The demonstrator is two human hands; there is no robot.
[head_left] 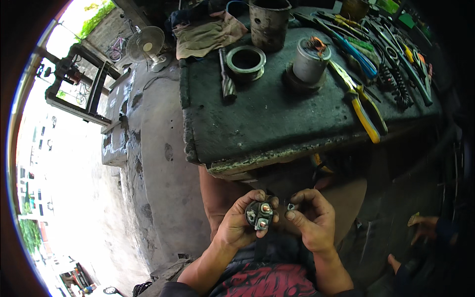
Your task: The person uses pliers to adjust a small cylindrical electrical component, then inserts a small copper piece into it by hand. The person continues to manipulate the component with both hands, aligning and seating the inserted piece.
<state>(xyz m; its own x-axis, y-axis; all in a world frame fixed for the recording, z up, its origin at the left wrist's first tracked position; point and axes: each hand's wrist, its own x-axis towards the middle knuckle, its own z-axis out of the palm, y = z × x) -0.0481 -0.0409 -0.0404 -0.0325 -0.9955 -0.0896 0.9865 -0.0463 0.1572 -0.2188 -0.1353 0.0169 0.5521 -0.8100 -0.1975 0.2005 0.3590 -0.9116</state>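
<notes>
My left hand (238, 225) is closed around a round black terminal cap (251, 214). Two copper-coloured studs with silvery nuts stand up from its face, which is turned toward me. Just to the right, my right hand (315, 222) pinches a small metal nut (291, 207) between thumb and forefinger. A short gap separates the nut from the cap. Both hands are held over my lap, in front of the workbench's near edge. The underside of the cap is hidden by my left fingers.
On the dark workbench (257, 123) lie yellow-handled pliers (365, 116), a metal ring (246, 62), a fluted metal rod (226, 79), a grey cylinder (311, 62) and a dirty can (269, 24). Several tools crowd the right. A fan (146, 44) stands far left; another person's foot (394, 263) shows right.
</notes>
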